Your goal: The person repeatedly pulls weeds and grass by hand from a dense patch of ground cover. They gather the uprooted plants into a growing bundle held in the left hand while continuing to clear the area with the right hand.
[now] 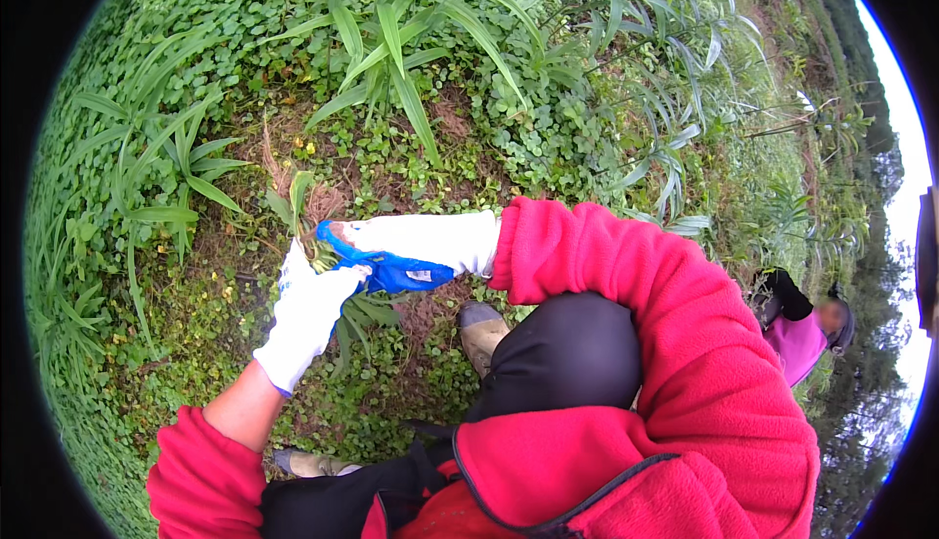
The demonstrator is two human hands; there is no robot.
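My left hand (312,311), in a white glove with blue coating, reaches in from the lower left, its wrist bare. My right hand (396,253), gloved alike and soiled with earth near the thumb, meets it from the right. Between them is a small bunch of green plant stems (320,259), and both hands are closed around it. A few leaves (298,194) stick out above the hands. More long leaves (361,322) show below; whether these belong to the held bunch or grow from the ground, I cannot tell. The fingertips are mostly hidden.
Low clover-like weeds (198,62) cover the ground around tall long-leaved plants (396,33). Bare soil (447,117) shows in patches. My bent knee (572,355) and a shoe (480,333) are close to the hands. Another person (799,330) is farther off at the right.
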